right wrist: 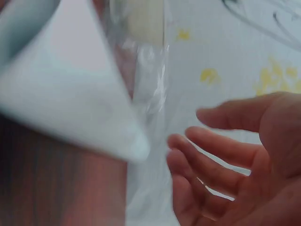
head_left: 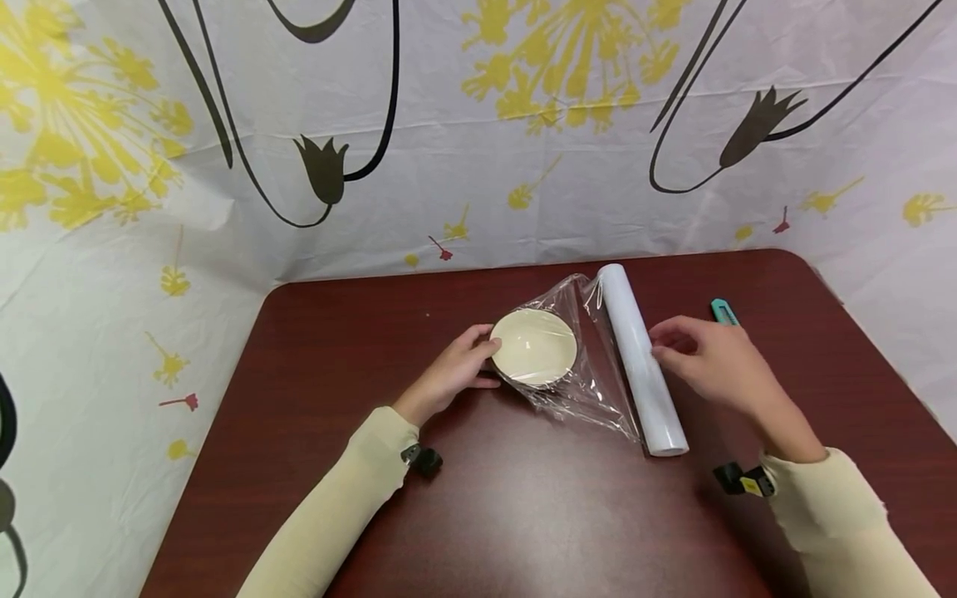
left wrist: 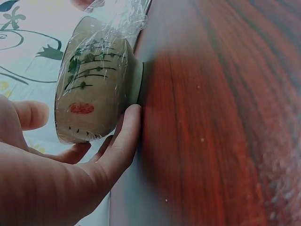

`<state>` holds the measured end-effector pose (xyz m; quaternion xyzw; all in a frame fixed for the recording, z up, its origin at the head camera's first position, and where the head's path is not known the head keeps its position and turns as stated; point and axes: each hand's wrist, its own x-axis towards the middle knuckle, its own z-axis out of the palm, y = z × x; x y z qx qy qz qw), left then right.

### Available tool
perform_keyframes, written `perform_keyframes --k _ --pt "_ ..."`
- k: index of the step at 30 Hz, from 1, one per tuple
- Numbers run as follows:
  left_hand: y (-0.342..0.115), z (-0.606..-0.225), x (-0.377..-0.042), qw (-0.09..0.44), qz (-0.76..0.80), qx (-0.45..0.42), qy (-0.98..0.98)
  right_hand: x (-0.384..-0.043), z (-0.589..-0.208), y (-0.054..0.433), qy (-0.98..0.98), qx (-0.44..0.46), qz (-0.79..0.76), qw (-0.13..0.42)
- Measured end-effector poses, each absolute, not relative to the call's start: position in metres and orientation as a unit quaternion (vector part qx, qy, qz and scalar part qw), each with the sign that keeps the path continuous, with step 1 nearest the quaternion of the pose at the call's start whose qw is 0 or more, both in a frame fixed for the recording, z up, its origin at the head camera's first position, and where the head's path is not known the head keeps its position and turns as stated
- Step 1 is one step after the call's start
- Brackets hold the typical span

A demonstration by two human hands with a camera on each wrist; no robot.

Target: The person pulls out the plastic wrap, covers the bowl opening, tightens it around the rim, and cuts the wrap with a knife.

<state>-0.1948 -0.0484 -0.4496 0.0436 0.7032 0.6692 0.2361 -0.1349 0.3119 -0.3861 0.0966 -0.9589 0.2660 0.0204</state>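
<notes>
A cream bowl (head_left: 534,347) stands on the table with clear plastic wrap (head_left: 598,404) around it. My left hand (head_left: 452,370) holds the bowl at its left side, thumb at the rim and fingers along the outer wall. Dark painted lines and a red mark show through the film on the bowl's side (left wrist: 91,80) in the left wrist view. The film stretches right to a long white roll of wrap (head_left: 643,365), lying lengthwise. Just right of that roll, my right hand (head_left: 718,361) hovers with loosely bent fingers and nothing in them.
A teal cutter (head_left: 723,311) lies beyond the right hand, partly hidden by it. The dark red wooden table (head_left: 523,515) reaches back to a white patterned cloth (head_left: 493,199) hanging behind it and along both sides.
</notes>
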Motion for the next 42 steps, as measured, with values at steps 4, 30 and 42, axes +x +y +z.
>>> perform_keyframes --k 4,30,42 --pt "-0.048 -0.450 -0.195 0.238 0.670 0.042 0.702 -0.126 -0.380 0.288 -0.955 0.134 0.263 -0.009" --pt "-0.053 -0.449 -0.197 0.257 0.676 0.037 0.689 -0.124 -0.401 0.246 -0.943 0.201 0.265 0.001" --pt "-0.051 -0.448 -0.199 0.245 0.667 0.046 0.702 -0.131 -0.419 0.236 -0.945 0.184 0.259 0.072"
